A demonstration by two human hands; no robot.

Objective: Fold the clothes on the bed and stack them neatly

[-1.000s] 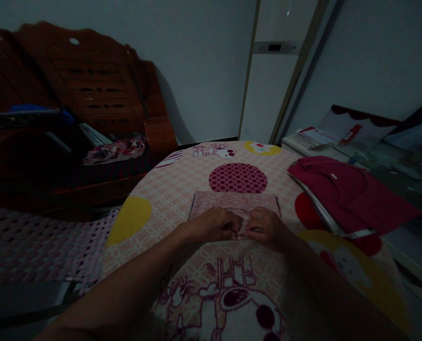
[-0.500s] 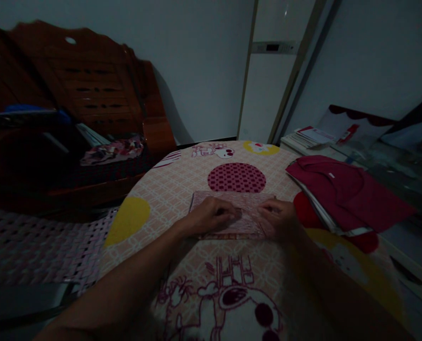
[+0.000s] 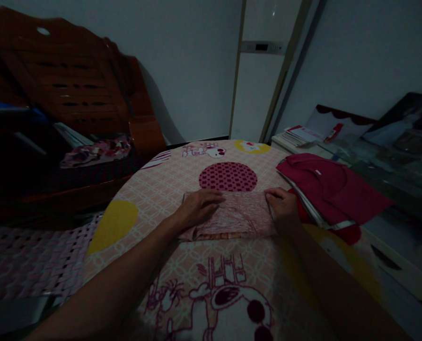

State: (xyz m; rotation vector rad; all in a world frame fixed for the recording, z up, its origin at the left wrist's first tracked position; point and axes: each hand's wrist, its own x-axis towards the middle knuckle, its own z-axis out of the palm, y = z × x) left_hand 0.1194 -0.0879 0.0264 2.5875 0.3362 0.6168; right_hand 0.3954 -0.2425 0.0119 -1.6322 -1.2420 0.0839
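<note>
A small pink patterned cloth (image 3: 237, 215), folded into a rectangle, lies on a round table covered by a pink cartoon-print tablecloth (image 3: 168, 184). My left hand (image 3: 197, 206) rests flat on the cloth's left part, fingers stretched toward its far edge. My right hand (image 3: 282, 208) lies on the cloth's right end, fingers extended along that edge. Both hands press on the cloth without gripping it.
A folded dark red garment (image 3: 331, 189) lies on the table's right side, just beyond my right hand. Papers (image 3: 296, 135) and framed pictures (image 3: 406, 123) lie on a surface at the right. A wooden bench (image 3: 72, 94) with clutter stands at the left, a woven seat (image 3: 26, 255) near me.
My hands were pinched together at the cloth's near edge. They have moved forward over the cloth and spread apart to its left and right ends, now lying flat on it.
</note>
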